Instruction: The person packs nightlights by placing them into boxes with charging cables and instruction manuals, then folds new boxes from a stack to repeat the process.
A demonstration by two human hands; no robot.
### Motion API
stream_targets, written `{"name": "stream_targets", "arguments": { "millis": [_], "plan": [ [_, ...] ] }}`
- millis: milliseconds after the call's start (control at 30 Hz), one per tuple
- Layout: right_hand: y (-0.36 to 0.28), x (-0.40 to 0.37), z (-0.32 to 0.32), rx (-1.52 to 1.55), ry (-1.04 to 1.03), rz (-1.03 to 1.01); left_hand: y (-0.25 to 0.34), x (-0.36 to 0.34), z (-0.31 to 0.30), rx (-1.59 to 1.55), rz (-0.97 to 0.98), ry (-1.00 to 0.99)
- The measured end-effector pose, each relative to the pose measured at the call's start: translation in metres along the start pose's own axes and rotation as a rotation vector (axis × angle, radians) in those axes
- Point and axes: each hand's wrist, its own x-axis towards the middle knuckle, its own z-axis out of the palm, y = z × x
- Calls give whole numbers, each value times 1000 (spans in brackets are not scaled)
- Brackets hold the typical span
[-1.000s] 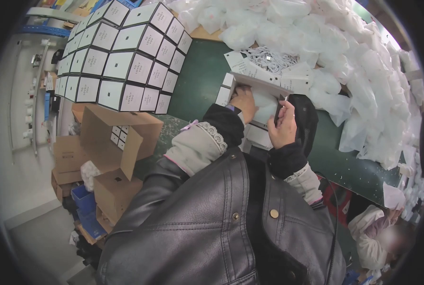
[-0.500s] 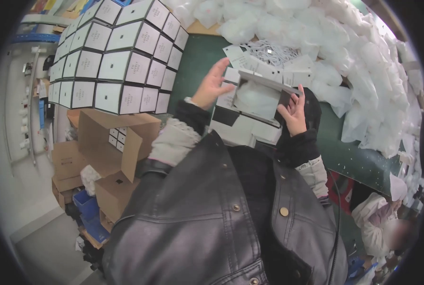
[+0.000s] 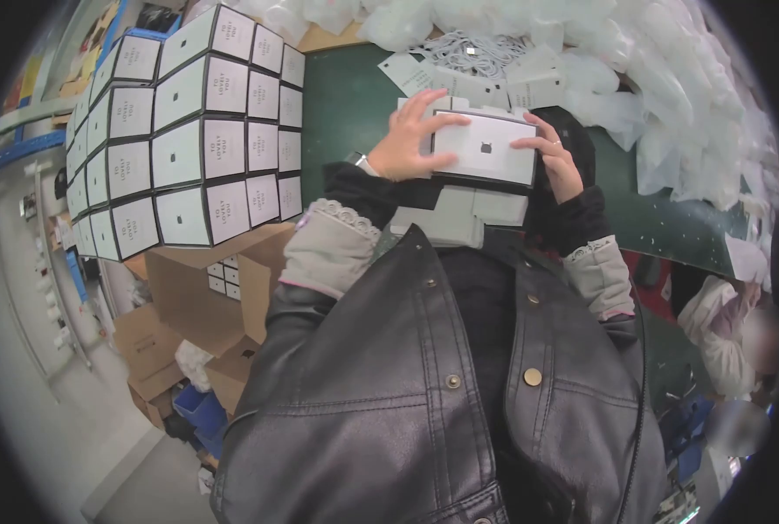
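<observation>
A white gift box [image 3: 505, 162] with black edges and a small dark bear-shaped mark lies with its lid closed in front of me. My left hand [image 3: 404, 144] is at its left end, the index finger across the lid and the thumb against the lower left part. From the other end, my right hand [image 3: 559, 162] grips the box, fingertips on the lid's right edge. Beneath and in front of the box lie more white boxes [image 3: 442, 223]. What the closed box contains is hidden.
A tall stack of white boxes [image 3: 180, 157] stands on the left. Below it is an open carton [image 3: 189, 293]. Printed cards [image 3: 464, 85] and a heap of white cords [image 3: 477, 52] lie behind. Bagged white items [image 3: 686, 131] pile up on the right. Another person's sleeve [image 3: 713, 336] shows at lower right.
The lid has come down over the box, covering the white wrapped item that was visible inside. My left hand has moved onto the box from beside it. The camera view has shifted slightly.
</observation>
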Motion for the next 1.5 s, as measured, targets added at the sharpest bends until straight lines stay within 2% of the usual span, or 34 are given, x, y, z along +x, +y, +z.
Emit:
{"name": "stream_targets", "arguments": {
  "millis": [67, 100, 200, 300, 333, 400, 567, 700, 767, 1100, 1167, 1300, 1400, 1500],
  "plan": [
    [-36, 5, -6, -287, -76, -106, 10, -3, -6, 469, 108, -154],
    [-50, 5, -6, -361, -96, -132, 11, -4, -5, 584, 136, -190],
    [-70, 7, -1, -682, -200, -224, 8, 0, -3, 722, 284, -135],
    [-58, 5, 3, -781, -198, -377, 29, 1, -3, 903, 179, -318],
    [-58, 6, 5, -794, -207, -420, 31, 0, -2, 938, 146, -334],
    [-64, 4, 8, -906, -207, -436, 26, 3, 1, 897, 264, -306],
    [-70, 6, 4, -1048, -214, -430, 21, 11, -2, 858, 337, -307],
    [-63, -7, 13, -998, -164, -427, 10, 3, 8, 921, 465, -197],
    [-60, -8, 15, -998, -137, -441, 5, -1, 10, 911, 471, -178],
    [-63, -23, 24, -1236, -107, -434, 17, -11, 25, 974, 251, -289],
    [-69, -23, 28, -1428, -159, -339, 31, -12, 22, 997, 167, -332],
    [-75, -28, 30, -1553, -239, -219, 50, -11, 34, 969, 51, -335],
    [-75, -22, 25, -1497, -355, -148, 66, 8, 55, 1236, -80, -311],
    [-59, -25, 15, -1161, -189, -303, 58, 38, 60, 1194, -78, -333]
  ]
}}
